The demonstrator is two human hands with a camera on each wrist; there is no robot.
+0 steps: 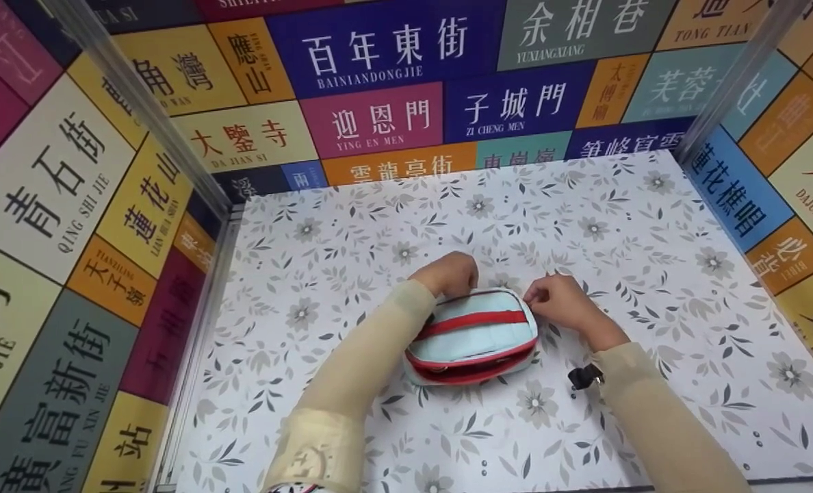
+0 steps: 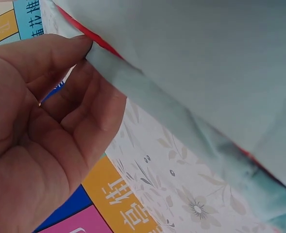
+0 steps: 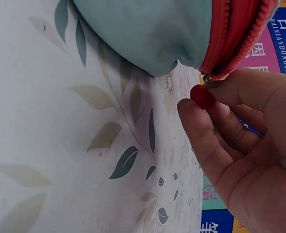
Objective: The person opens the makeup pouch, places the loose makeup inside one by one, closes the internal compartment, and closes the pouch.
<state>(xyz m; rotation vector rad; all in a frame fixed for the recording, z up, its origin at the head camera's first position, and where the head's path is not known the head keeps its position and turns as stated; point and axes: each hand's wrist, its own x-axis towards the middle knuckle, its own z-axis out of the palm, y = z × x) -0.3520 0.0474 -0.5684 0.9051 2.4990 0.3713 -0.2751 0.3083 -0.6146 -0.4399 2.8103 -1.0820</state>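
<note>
A pale blue zip pouch [image 1: 482,339] with a red strap [image 1: 475,320] across its top lies on the flower-patterned table. Along the side nearest me its red-edged opening [image 1: 471,370] gapes; the inside is mostly in shadow. My left hand [image 1: 451,274] is at the pouch's far edge, and in the left wrist view thumb and fingers pinch the fabric beside a red seam [image 2: 101,43]. At the far right corner is my right hand [image 1: 564,301]. Its thumb and forefinger pinch a red zipper pull [image 3: 202,97], where the red zipper [image 3: 220,39] stands parted.
The white table [image 1: 352,274] carries a grey leaf and flower print. Panels with coloured street-name blocks [image 1: 379,116] stand at the back, left and right, with clear plastic corner strips. A small black clip [image 1: 584,376] hangs at the right sleeve.
</note>
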